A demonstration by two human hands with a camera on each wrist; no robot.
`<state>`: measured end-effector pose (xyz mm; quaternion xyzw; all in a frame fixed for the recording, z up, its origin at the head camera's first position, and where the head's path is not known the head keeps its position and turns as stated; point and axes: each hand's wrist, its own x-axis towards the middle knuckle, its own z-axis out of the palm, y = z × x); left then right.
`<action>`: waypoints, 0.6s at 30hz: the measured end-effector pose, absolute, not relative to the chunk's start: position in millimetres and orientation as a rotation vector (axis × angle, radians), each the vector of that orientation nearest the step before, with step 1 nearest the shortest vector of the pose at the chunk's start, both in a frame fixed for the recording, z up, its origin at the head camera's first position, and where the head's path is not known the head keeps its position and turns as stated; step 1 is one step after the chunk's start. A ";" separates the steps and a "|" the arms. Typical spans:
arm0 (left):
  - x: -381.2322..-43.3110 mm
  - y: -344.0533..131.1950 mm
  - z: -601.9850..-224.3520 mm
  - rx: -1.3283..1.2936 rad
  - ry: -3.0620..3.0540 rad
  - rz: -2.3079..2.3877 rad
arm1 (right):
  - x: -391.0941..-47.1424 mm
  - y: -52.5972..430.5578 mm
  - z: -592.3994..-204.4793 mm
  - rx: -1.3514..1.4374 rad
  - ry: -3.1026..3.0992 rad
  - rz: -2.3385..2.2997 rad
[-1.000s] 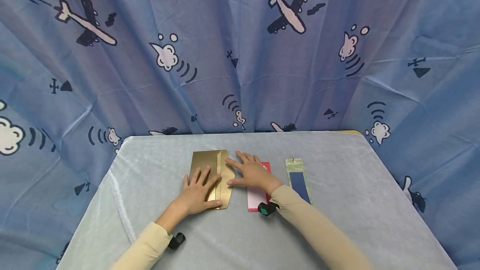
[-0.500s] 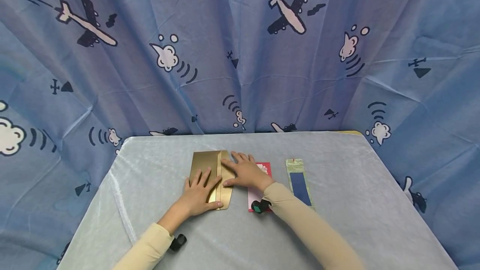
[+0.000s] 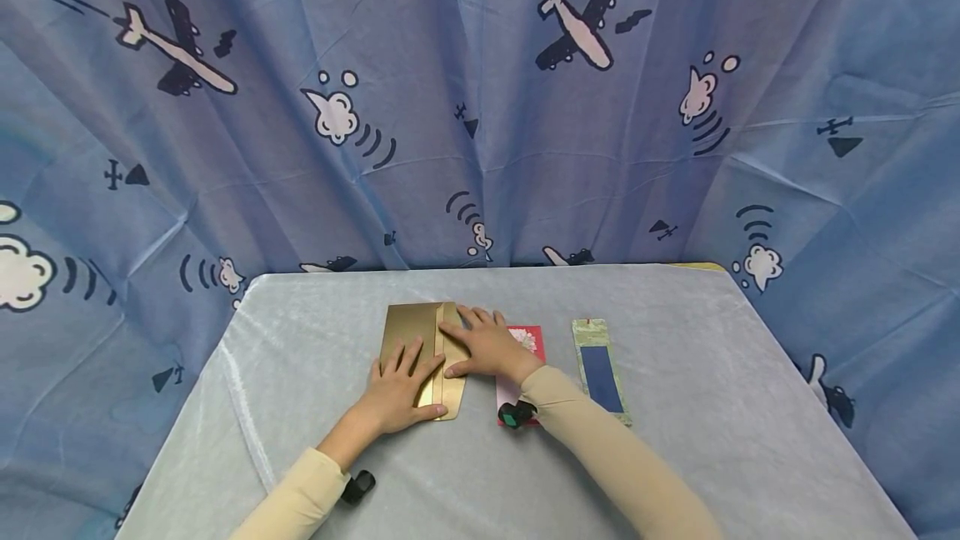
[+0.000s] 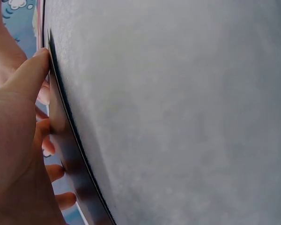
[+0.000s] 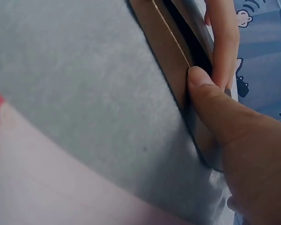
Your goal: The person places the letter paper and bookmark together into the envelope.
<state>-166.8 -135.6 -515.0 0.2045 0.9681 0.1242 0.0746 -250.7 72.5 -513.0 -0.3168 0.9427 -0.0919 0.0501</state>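
A gold envelope [image 3: 408, 323] lies flat on the table, its flap [image 5: 171, 70] folded out to the right. My left hand [image 3: 397, 394] rests on the envelope's body with fingers spread, the thumb reaching the lower end of the flap crease. From the right, my right hand [image 3: 491, 348] touches the flap with extended fingers. In the right wrist view, its thumb [image 5: 203, 79] is at the envelope's crease, beside a dark gap at the opening. The left wrist view catches the envelope [image 4: 70, 150] edge-on under the left fingers.
Partly under the right forearm lies a red and pink envelope [image 3: 527, 338] with a white flower. Farther right is a green paper piece with a dark blue panel [image 3: 602, 377]. A grey cloth covers the table [image 3: 712, 357]; a blue airplane-print curtain [image 3: 480, 107] hangs behind.
My right hand has slid left, farther over the flap, uncovering more of the red envelope and the green piece. The left hand stays in place on the gold envelope.
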 end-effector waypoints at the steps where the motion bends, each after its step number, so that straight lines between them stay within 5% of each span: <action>1: -166.6 -135.5 -514.9 0.615 2.907 0.377 | -250.6 72.5 -512.8 -0.965 2.872 -0.282; 18: -172.4 -128.7 -514.8 0.637 3.087 0.376 | -249.5 69.3 -510.3 -0.840 2.833 -0.263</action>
